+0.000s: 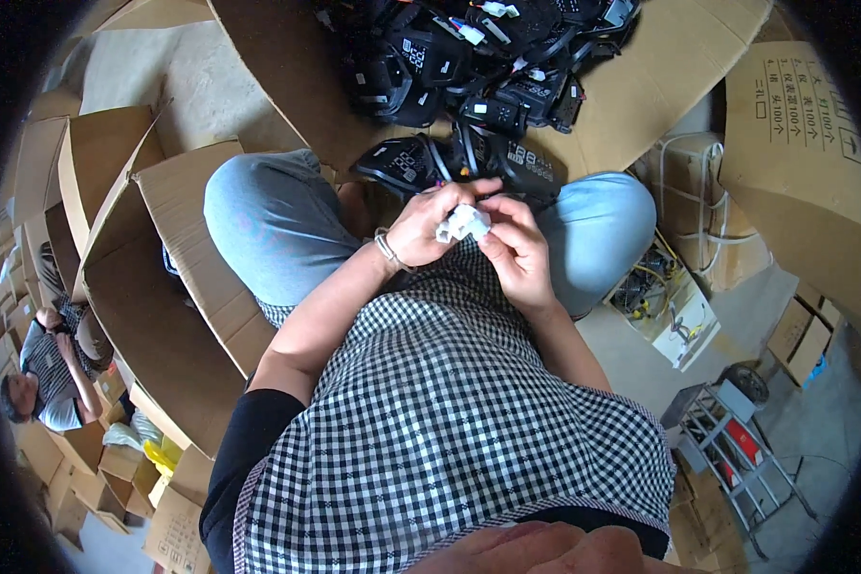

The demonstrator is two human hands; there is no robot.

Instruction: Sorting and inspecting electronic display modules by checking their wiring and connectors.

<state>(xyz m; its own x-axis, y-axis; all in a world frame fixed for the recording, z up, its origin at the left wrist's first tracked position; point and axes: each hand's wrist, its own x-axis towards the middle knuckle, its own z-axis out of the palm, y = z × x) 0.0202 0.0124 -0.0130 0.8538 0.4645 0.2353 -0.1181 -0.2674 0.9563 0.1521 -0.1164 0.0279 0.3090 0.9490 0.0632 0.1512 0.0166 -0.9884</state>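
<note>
My left hand (423, 228) and my right hand (521, 251) meet above my lap, fingers closed around a small cluster of white plastic connectors (463, 224). The fingers partly cover the cluster, so single pieces are hard to make out. Just beyond the hands lie a black instrument display unit (398, 165) and another black display unit (531, 172), with dark cables between them. A heap of similar black display units (430, 62), with leads ending in white plugs, fills the cardboard farther off.
A large open cardboard box (167, 277) stands at my left. A cardboard flap (794, 143) rises at the right, near a box of wires (665, 306). A metal hand truck (737, 445) stands lower right. Another person (57, 364) sits among boxes at far left.
</note>
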